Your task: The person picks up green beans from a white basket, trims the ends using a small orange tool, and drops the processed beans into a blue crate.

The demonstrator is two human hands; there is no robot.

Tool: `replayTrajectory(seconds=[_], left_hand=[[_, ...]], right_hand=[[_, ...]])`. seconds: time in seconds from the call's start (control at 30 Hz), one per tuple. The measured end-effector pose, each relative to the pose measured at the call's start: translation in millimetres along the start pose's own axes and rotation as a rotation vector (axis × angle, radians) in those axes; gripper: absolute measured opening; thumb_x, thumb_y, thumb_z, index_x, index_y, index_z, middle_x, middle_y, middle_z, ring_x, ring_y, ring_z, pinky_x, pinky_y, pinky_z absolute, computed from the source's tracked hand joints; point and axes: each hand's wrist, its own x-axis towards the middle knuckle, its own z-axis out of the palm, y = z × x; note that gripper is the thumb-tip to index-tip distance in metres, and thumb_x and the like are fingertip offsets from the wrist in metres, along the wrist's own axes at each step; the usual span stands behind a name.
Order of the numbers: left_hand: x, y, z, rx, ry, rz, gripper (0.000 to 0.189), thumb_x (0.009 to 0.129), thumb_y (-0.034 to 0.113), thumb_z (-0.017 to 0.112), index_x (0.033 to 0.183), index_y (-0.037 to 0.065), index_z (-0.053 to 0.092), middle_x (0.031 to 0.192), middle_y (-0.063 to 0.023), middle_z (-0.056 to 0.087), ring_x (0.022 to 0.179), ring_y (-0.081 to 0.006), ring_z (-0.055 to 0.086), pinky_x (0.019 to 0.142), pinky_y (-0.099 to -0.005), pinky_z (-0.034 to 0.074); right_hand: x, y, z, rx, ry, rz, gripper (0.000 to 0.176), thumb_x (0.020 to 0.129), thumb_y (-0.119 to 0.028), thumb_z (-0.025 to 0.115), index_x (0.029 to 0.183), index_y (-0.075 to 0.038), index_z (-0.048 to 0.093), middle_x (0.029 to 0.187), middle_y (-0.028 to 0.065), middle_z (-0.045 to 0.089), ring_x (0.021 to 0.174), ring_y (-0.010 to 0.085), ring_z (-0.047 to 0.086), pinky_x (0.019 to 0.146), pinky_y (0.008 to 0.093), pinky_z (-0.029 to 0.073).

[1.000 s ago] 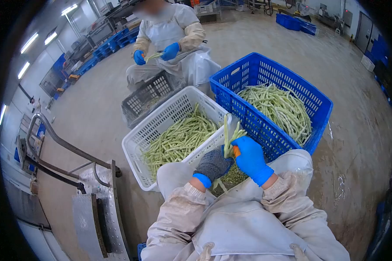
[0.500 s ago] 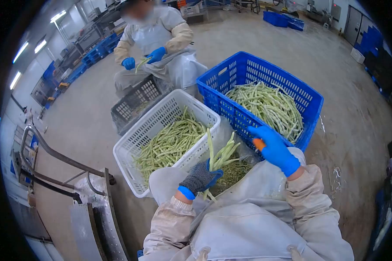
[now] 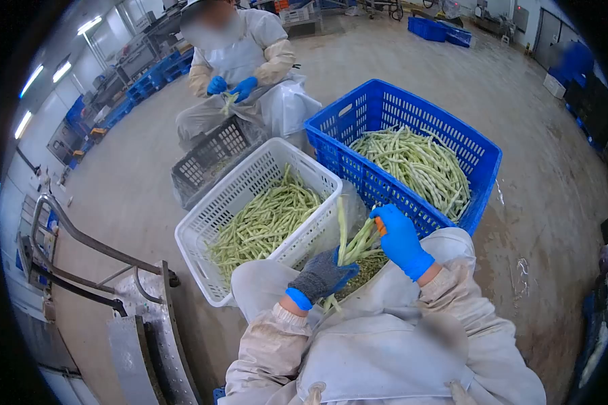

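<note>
My left hand, in a grey glove with blue beneath it, is closed around a small bunch of long green beans. The beans point up and away from my lap. My right hand, blue-gloved, grips an orange-handled tool right at the bean tips; its working end is hidden. Below the hands, between my knees, lies a heap of green scraps on clear plastic. Cut beans fill part of the white crate ahead on the left. Longer beans lie in the blue crate on the right.
Across from me sits a person in blue gloves, holding beans over a black crate lined with plastic. A metal cart with a curved handle stands at my left. Blue crates rest on the far floor.
My right hand has moved left and down with the orange-handled tool, up to the bean tips. My left hand has shifted slightly right. The person opposite has brought both hands closer together.
</note>
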Motion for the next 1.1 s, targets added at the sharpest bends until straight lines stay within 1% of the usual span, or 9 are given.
replayTrajectory(seconds=[0.2, 0.33, 0.4, 0.5, 0.63, 0.73, 0.93, 1.03, 1.1], left_hand=[[-11.5, 13.2, -18.1, 0.043, -0.090, -0.033, 0.043, 0.079, 0.029, 0.069, 0.113, 0.006, 0.054, 0.070, -0.0028, 0.058, 0.057, -0.0126, 0.055, 0.053, -0.0286, 0.047], [-27.8, -2.9, -29.3, -0.191, -0.094, -0.088, 0.041, 0.080, 0.025, 0.069, 0.113, 0.006, 0.055, 0.078, -0.0020, 0.059, 0.060, -0.0098, 0.053, 0.054, -0.0271, 0.046], [-28.5, 2.2, -35.5, -0.138, -0.128, -0.107, 0.038, 0.081, 0.024, 0.069, 0.112, 0.007, 0.056, 0.081, -0.0004, 0.058, 0.063, -0.0066, 0.052, 0.053, -0.0240, 0.045], [-27.3, -1.2, -34.2, -0.201, -0.147, 0.001, 0.035, 0.081, 0.023, 0.069, 0.109, 0.006, 0.056, 0.078, 0.0003, 0.057, 0.061, -0.0062, 0.051, 0.053, -0.0230, 0.044], [-32.2, 9.2, -40.8, -0.044, -0.154, 0.017, 0.044, 0.081, 0.034, 0.066, 0.114, 0.006, 0.056, 0.079, -0.0093, 0.064, 0.065, -0.0178, 0.058, 0.065, -0.0340, 0.047], [-35.2, 6.8, -40.9, -0.220, -0.154, 0.007, 0.029, 0.081, 0.021, 0.068, 0.105, 0.007, 0.057, 0.071, 0.0009, 0.055, 0.057, -0.0060, 0.048, 0.050, -0.0215, 0.041], [-46.2, 29.7, -49.2, -0.526, -0.204, -0.218, 0.029, 0.080, 0.020, 0.069, 0.103, 0.006, 0.057, 0.070, -0.0008, 0.057, 0.055, -0.0068, 0.050, 0.047, -0.0212, 0.038], [-53.8, 14.5, -48.8, -0.618, -0.220, -0.094, 0.031, 0.080, 0.021, 0.069, 0.104, 0.005, 0.057, 0.068, -0.0005, 0.057, 0.055, -0.0064, 0.051, 0.044, -0.0202, 0.035], [-59.1, 15.6, -52.2, -0.636, -0.171, -0.109, 0.033, 0.080, 0.021, 0.069, 0.105, 0.005, 0.057, 0.070, -0.0010, 0.057, 0.055, -0.0063, 0.051, 0.044, -0.0199, 0.035]], right_hand=[[-4.3, 85.1, -14.6, -0.017, 0.377, 0.316, 0.013, 0.084, -0.006, 0.050, 0.093, -0.005, 0.060, 0.087, 0.0167, 0.057, 0.079, 0.0325, 0.058, 0.069, 0.0381, 0.046], [-0.9, 69.1, -63.7, -0.005, 0.013, 0.232, 0.019, 0.081, -0.002, 0.056, 0.100, -0.004, 0.060, 0.095, 0.0164, 0.058, 0.087, 0.0341, 0.057, 0.076, 0.0395, 0.045], [14.4, 26.9, -60.2, -0.033, -0.004, -0.197, 0.034, 0.078, 0.003, 0.057, 0.110, -0.005, 0.057, 0.102, 0.0149, 0.057, 0.092, 0.0322, 0.056, 0.079, 0.0390, 0.046], [26.8, 5.0, -48.3, 0.040, -0.136, -0.326, 0.044, 0.076, 0.003, 0.055, 0.119, -0.007, 0.053, 0.103, 0.0148, 0.055, 0.094, 0.0319, 0.055, 0.080, 0.0390, 0.047], [35.4, 10.7, -41.4, -0.091, -0.414, -0.378, 0.045, 0.074, 0.002, 0.055, 0.118, -0.006, 0.053, 0.098, 0.0145, 0.056, 0.091, 0.0321, 0.056, 0.077, 0.0396, 0.047], [35.4, 6.8, -42.4, -0.181, -0.643, -0.260, 0.046, 0.072, 0.005, 0.056, 0.116, -0.005, 0.054, 0.103, 0.0138, 0.055, 0.094, 0.0322, 0.054, 0.080, 0.0394, 0.046], [13.7, 34.0, -35.5, -0.170, -0.292, -0.292, 0.023, 0.078, -0.004, 0.053, 0.100, -0.005, 0.056, 0.095, 0.0123, 0.057, 0.086, 0.0299, 0.057, 0.071, 0.0384, 0.048], [24.5, 97.2, -60.4, 0.491, 0.147, 0.684, 0.017, 0.079, 0.000, 0.058, 0.096, -0.002, 0.061, 0.102, 0.0091, 0.060, 0.089, 0.0267, 0.058, 0.076, 0.0348, 0.047], [13.2, 88.4, -59.9, 0.212, -0.001, 0.331, 0.020, 0.080, 0.000, 0.057, 0.100, -0.002, 0.061, 0.105, 0.0102, 0.059, 0.092, 0.0274, 0.057, 0.080, 0.0351, 0.046]])
